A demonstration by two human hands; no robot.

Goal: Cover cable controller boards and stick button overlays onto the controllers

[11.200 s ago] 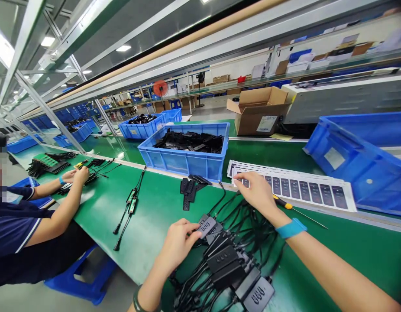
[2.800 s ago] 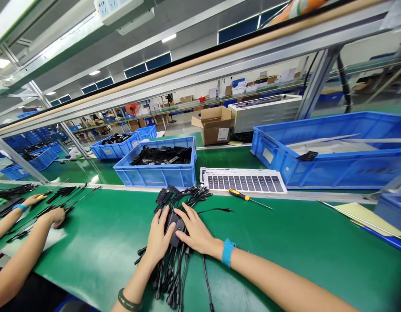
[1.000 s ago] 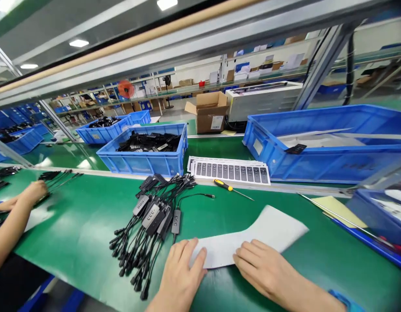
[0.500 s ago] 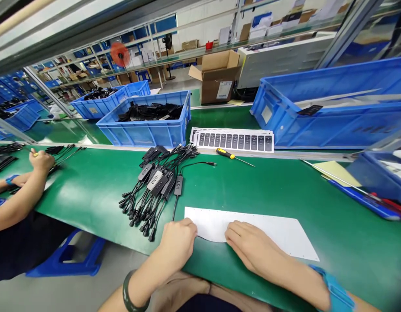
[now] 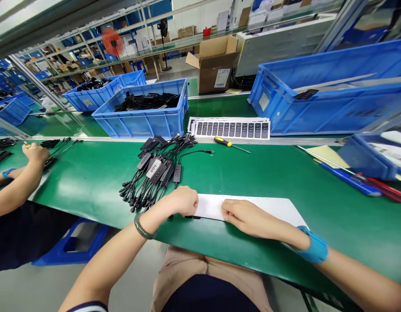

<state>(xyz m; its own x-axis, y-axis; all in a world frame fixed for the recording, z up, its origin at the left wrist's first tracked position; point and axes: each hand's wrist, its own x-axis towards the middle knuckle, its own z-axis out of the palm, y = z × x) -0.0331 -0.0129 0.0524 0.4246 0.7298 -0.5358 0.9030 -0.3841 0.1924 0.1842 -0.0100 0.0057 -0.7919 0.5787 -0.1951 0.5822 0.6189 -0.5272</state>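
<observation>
A white sheet (image 5: 209, 206) lies on the green tabletop right in front of me, its long side running left to right. My left hand (image 5: 186, 201) is closed on its left end, fingertips hidden from view. Small dark patches show at the sheet's near edge just below that hand. With curled fingers, my right hand (image 5: 238, 214) grips the sheet near its middle; its wrist covers part of the right side. Left of the sheet lies a pile of black cables with small button boxes (image 5: 155, 171), one box bearing a pale face.
A yellow-black screwdriver (image 5: 222, 141) lies beyond the sheet, near printed label sheets (image 5: 233, 128). Blue bins (image 5: 140, 120) line the back. A blue cutter (image 5: 350, 180) and yellow paper (image 5: 328, 156) are at right. A co-worker's hand (image 5: 35, 154) works at far left.
The view has tilted down slightly. Both hands still grip the sheet; its near edge, bowed before, now looks flatter, and dark patches have appeared below my left hand.
</observation>
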